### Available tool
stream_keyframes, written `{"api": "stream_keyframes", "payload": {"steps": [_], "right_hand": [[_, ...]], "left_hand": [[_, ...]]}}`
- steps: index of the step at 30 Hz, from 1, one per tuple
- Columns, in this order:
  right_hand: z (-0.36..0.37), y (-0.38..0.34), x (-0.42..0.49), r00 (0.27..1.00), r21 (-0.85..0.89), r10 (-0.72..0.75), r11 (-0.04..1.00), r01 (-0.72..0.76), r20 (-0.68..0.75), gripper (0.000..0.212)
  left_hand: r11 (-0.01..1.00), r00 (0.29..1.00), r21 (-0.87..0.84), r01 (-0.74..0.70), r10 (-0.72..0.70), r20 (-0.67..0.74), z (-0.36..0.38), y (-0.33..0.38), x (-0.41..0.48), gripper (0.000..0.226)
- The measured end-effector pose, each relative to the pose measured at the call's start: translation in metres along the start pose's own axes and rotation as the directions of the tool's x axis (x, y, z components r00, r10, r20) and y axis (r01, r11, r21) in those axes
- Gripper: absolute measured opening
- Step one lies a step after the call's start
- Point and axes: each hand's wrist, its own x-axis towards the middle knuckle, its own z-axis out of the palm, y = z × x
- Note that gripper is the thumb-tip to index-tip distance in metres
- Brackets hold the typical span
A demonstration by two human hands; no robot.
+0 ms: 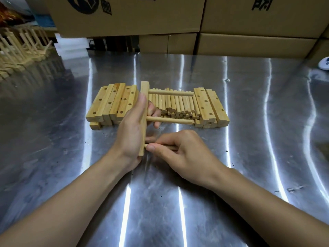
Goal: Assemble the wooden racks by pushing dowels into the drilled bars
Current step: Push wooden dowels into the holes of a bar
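Note:
My left hand grips a drilled wooden bar that stands on edge, pointing away from me. Two dowels stick out of it to the right: a far dowel and a middle dowel. My right hand pinches a third dowel whose left tip meets the bar's near end; most of it is hidden in my fingers. Behind lie a pile of loose dowels, a left stack of drilled bars and a right stack of drilled bars.
The work lies on a shiny steel table. Finished racks stand at the far left. Cardboard boxes wall off the back. A small white device sits at the far right edge.

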Motion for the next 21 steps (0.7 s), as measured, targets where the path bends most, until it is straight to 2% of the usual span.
{"api": "stream_keyframes", "payload": {"steps": [6,9,11,13,16,18,19,21], "right_hand": [[-0.010,-0.006,0.002,1.000,-0.094,-0.023,0.995,0.022,-0.004,0.014],[-0.021,-0.007,0.003,0.999,-0.264,-0.034,0.964,0.024,-0.034,0.020],[-0.031,-0.007,0.004,0.995,-0.269,-0.035,0.963,0.010,-0.090,0.025],[-0.037,-0.008,0.005,0.979,-0.201,-0.020,0.979,-0.022,-0.205,0.024],[-0.039,-0.004,0.007,0.908,0.191,0.141,0.979,-0.070,-0.395,0.030],[-0.040,-0.004,0.008,0.883,0.403,0.249,0.912,-0.075,-0.398,0.034],[-0.040,-0.003,0.009,0.888,0.436,0.273,0.895,-0.094,-0.369,0.036],[-0.038,-0.001,0.011,0.914,0.388,0.252,0.914,-0.118,-0.317,0.031]], "left_hand": [[1.000,1.000,0.023,-0.007,0.008,-0.016,0.003,0.001,0.002,0.052],[0.987,0.996,0.147,-0.059,0.069,-0.063,0.009,0.001,0.004,0.054],[0.972,0.989,0.220,-0.082,0.106,-0.101,0.010,0.004,0.005,0.052],[0.967,0.981,0.241,-0.087,0.126,-0.150,0.006,0.005,0.004,0.051],[0.988,0.976,0.135,-0.074,0.100,-0.192,0.000,0.003,0.001,0.047],[0.997,0.981,0.044,-0.064,0.071,-0.182,0.000,0.004,0.000,0.043],[0.998,0.984,0.004,-0.064,0.064,-0.165,0.001,0.006,0.001,0.042],[0.998,0.989,-0.029,-0.064,0.059,-0.135,0.004,0.009,0.002,0.037]]}}
